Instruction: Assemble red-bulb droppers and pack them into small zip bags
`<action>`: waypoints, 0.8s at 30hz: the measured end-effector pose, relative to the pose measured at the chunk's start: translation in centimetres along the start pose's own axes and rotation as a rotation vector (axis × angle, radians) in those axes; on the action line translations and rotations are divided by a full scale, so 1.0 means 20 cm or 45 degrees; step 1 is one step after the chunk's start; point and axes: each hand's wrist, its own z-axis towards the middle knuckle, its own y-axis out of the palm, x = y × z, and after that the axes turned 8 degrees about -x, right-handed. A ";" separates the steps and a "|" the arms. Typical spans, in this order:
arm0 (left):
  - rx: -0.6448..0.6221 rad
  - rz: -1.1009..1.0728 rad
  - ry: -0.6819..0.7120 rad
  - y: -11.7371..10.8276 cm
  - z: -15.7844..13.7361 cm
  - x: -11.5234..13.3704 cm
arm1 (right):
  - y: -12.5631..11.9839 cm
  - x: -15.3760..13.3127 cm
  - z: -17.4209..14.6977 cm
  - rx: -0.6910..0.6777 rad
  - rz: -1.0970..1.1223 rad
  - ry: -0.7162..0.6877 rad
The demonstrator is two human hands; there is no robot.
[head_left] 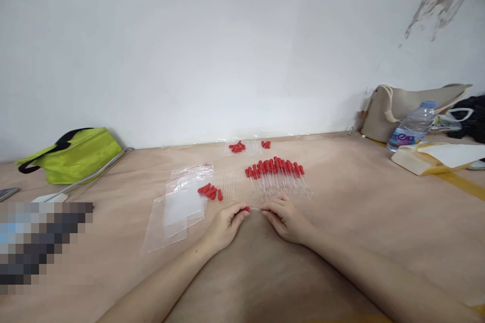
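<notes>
Red bulb (247, 209) and thin tube (255, 209) sit between the person's two hands, low over the middle of the desk (364, 207), well in from the far edge along the wall (189, 60). From where I stand, the left hand (226, 224) has its grip pinched on the bulb between thumb and fingers, while the right hand (285, 218) has its grip closed on the tube, which lies crosswise; whether the tube's end is seated inside the bulb I cannot tell. Just beyond the right hand, red-topped droppers (280, 167) lie side by side in a fan, their red ends toward the far edge and their clear ends toward the near one. Loose bulbs (211, 192) gather beyond the left hand, with bare tubes (229, 185) between them and the droppers. Clear bags (166, 227) overlap nearer the left edge. By the far edge, two small clusters of red pieces (237, 147) lie apart. Toward the far left corner rests a yellow-green pouch (85, 156) with a black strap; toward the far right corner, a blue-capped bottle (411, 128) is in front of a beige bag (382, 111).
</notes>
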 end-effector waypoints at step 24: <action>-0.221 0.214 0.106 -0.02 -0.02 0.05 | 0.03 -0.04 0.02 -0.080 -0.404 -0.129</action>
